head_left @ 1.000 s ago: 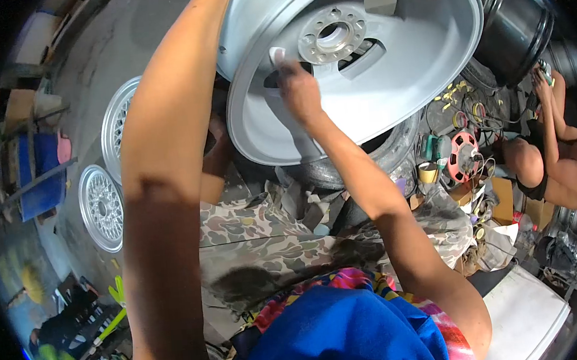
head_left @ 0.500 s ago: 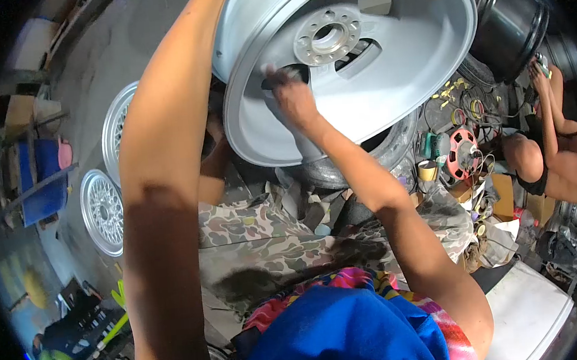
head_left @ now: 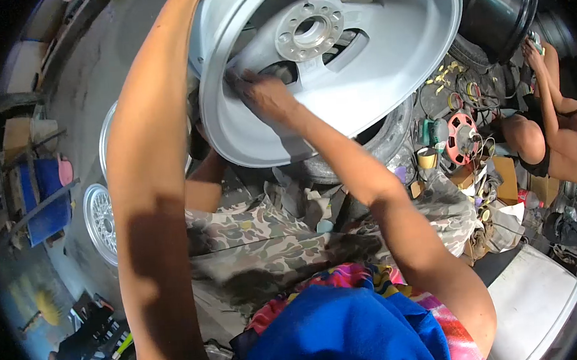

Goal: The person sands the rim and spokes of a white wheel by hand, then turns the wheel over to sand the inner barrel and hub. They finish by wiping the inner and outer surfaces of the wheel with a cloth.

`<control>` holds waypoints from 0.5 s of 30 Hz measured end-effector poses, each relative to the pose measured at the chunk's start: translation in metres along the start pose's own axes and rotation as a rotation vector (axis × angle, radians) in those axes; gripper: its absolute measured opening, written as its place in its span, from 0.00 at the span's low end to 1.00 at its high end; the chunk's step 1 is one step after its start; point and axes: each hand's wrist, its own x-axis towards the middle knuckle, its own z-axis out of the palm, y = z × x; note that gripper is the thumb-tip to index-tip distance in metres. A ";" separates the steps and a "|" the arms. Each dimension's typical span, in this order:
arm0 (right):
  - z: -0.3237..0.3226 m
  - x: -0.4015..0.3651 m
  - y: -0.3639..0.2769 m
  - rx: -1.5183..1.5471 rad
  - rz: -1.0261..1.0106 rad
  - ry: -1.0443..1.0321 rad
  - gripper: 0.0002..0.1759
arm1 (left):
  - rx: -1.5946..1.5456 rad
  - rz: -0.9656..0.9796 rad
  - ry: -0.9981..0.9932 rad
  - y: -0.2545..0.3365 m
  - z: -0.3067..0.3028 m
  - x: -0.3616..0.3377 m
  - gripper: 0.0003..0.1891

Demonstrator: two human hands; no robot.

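Observation:
A light grey wheel rim (head_left: pixel 362 88) stands tilted at the top of the view, its dished inner side facing me. My right hand (head_left: pixel 268 98) is inside it, fingers bent and pressed against the inner wall at the left, beside a spoke opening. Whatever lies under the fingers is hidden in shadow. The bare metal hub (head_left: pixel 309 31) with its bolt holes is up and to the right of this hand. My left forearm reaches up along the rim's left side; the hand itself is beyond the top edge.
A tire (head_left: pixel 392 136) lies under the rim. Silver mesh wheels (head_left: pixel 99 223) stand at left. To the right are a black wheel barrel (head_left: pixel 501 11), a red reel (head_left: pixel 462 138), cables and a cup (head_left: pixel 427 157). Another person (head_left: pixel 548 115) sits at far right, hands raised.
My right hand has moved left across the inside of the rim, from the spoke opening to the inner wall. The whole view has shifted slightly, so the rim sits farther up and left.

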 end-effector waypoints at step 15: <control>0.014 -0.022 0.062 -0.189 -0.197 -0.040 0.25 | 0.014 0.009 -0.007 0.008 0.000 -0.008 0.38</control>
